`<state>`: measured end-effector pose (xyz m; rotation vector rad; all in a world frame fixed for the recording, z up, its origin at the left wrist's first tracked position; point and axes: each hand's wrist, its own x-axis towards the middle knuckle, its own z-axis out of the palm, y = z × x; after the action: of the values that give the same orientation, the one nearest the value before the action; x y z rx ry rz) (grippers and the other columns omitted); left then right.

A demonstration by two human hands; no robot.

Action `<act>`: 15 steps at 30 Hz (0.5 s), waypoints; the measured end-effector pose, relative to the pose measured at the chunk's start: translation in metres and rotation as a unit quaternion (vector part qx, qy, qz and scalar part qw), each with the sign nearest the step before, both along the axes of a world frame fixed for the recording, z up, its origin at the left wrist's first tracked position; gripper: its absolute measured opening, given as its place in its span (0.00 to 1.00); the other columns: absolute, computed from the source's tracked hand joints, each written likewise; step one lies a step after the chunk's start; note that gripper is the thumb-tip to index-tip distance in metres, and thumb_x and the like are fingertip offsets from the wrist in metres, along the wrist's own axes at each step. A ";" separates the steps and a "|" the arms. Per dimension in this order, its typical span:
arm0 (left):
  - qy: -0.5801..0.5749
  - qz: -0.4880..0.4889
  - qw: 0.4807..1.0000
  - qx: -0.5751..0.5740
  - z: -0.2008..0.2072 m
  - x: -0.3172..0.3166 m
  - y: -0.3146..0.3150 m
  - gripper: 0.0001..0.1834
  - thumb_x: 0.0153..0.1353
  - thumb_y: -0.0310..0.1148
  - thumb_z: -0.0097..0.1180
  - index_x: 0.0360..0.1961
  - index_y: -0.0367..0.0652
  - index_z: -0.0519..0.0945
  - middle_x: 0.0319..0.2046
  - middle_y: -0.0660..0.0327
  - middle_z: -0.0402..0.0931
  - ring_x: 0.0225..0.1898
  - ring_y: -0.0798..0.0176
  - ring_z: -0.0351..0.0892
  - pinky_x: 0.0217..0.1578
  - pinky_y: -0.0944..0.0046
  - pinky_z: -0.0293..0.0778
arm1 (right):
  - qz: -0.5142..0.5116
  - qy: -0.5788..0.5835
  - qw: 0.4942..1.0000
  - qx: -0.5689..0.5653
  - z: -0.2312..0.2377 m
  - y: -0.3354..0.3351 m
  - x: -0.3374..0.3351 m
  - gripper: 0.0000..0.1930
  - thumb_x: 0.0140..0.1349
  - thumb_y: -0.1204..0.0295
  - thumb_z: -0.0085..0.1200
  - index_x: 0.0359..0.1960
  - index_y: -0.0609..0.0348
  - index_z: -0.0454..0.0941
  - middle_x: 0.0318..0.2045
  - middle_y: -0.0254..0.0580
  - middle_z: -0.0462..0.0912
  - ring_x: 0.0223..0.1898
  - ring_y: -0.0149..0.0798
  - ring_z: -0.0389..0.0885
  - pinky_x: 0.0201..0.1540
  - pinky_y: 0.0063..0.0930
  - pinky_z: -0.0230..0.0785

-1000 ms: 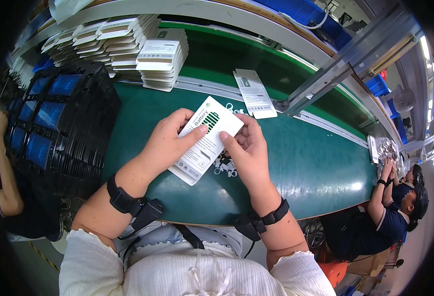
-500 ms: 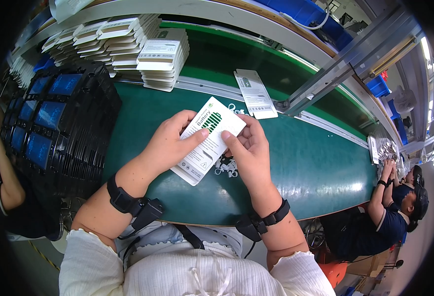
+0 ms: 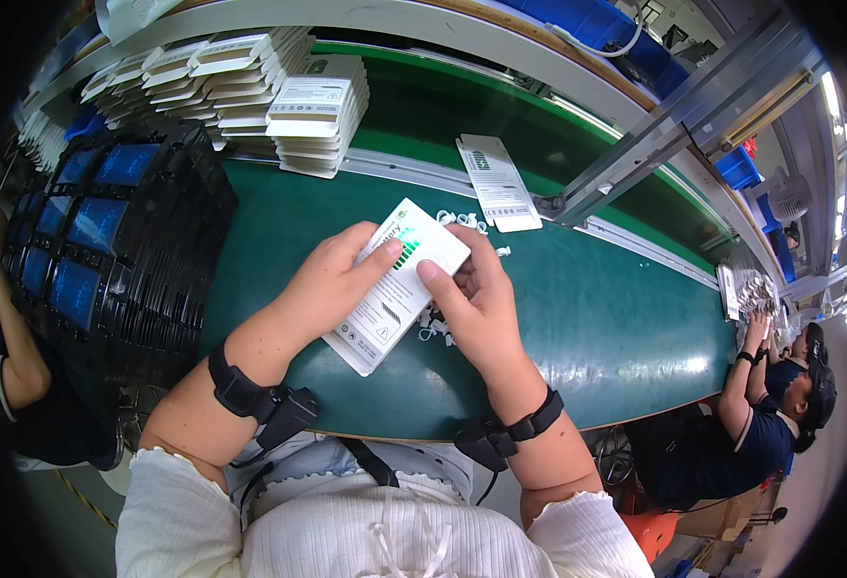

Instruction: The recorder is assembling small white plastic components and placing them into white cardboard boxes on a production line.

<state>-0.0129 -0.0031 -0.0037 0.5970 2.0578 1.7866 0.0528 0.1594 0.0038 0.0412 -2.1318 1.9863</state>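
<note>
Between my two hands is a white battery box (image 3: 385, 303) with green bars printed on it, tilted above the green table. My left hand (image 3: 341, 275) grips its left long edge, thumb lying on the printed face. On the opposite edge my right hand (image 3: 476, 294) is closed, its thumb pressed on the face and its fingers curled behind. Whether the box holds anything cannot be seen. Small white ring-shaped pieces (image 3: 464, 222) lie just past the box, and more of them (image 3: 435, 326) are partly hidden under it and my right hand.
A flat white carton (image 3: 500, 185) lies at the table's far edge. Stacked flat cartons (image 3: 317, 116) stand at the back left. Black trays with blue panels (image 3: 105, 231) are piled at left. A metal post (image 3: 625, 164) rises behind. Co-workers (image 3: 760, 414) sit at right.
The box has shifted slightly down and toward me, and its face catches the light differently. More of the white ring pieces beyond it now show. Both hands keep hold.
</note>
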 end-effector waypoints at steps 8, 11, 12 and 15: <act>0.008 -0.014 1.000 -0.020 0.001 0.001 0.001 0.18 0.64 0.42 0.48 0.37 0.34 0.73 0.28 0.57 0.76 0.26 0.69 0.76 0.27 0.68 0.72 | -0.015 -0.001 1.000 0.018 0.003 0.008 0.001 0.20 0.67 0.59 0.43 0.48 0.65 0.70 0.31 0.39 0.76 0.27 0.27 0.72 0.29 0.20 0.67; 0.012 -0.014 1.000 -0.015 -0.001 0.001 0.001 0.17 0.64 0.41 0.49 0.37 0.34 0.73 0.28 0.56 0.77 0.26 0.68 0.76 0.27 0.67 0.72 | -0.025 0.002 1.000 0.009 0.005 0.007 0.002 0.20 0.67 0.59 0.41 0.48 0.65 0.70 0.31 0.39 0.76 0.28 0.27 0.73 0.30 0.20 0.67; 0.017 -0.015 1.000 -0.013 -0.001 0.001 0.001 0.17 0.64 0.41 0.49 0.37 0.34 0.73 0.28 0.56 0.77 0.26 0.68 0.76 0.27 0.67 0.72 | -0.033 0.007 0.999 0.026 0.006 0.006 0.002 0.19 0.67 0.60 0.43 0.47 0.66 0.70 0.31 0.39 0.76 0.29 0.26 0.73 0.30 0.20 0.67; 0.020 -0.014 1.000 -0.016 -0.001 0.002 0.002 0.17 0.64 0.41 0.49 0.36 0.34 0.73 0.27 0.56 0.77 0.25 0.67 0.77 0.26 0.67 0.73 | -0.045 0.022 0.998 0.040 0.001 0.003 -0.001 0.16 0.65 0.65 0.47 0.47 0.66 0.69 0.33 0.40 0.77 0.30 0.25 0.73 0.30 0.19 0.67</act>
<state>-0.0109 -0.0015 -0.0047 0.6556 2.0893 1.7364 0.0514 0.1626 0.0050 0.0027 -2.1449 1.8324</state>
